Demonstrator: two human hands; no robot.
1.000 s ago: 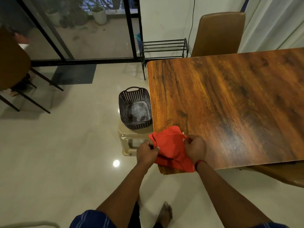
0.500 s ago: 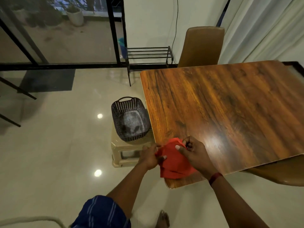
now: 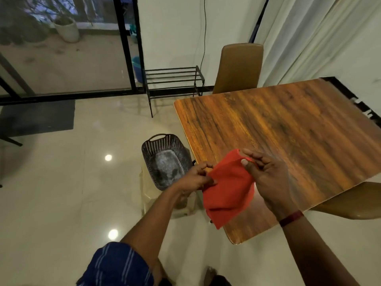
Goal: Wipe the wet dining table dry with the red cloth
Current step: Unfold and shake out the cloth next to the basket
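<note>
The red cloth [image 3: 226,188] hangs spread between both hands, above the near left corner of the wooden dining table [image 3: 288,131]. My left hand [image 3: 195,176] pinches the cloth's left edge, just off the table's side. My right hand [image 3: 266,174] grips its upper right edge over the tabletop. The cloth's lower part droops over the table corner. Whether it touches the wood is unclear. I cannot make out water on the glossy surface.
A dark perforated basket [image 3: 165,159] sits on a beige plastic stool [image 3: 165,203] beside the table's left edge. Brown chairs stand at the far side [image 3: 239,67] and near right [image 3: 354,201]. A black metal rack [image 3: 175,81] and glass doors are behind.
The view has swung left and pulled back. Both hands have lifted the cloth and spread it wider; the right hand now holds its upper edge higher.
</note>
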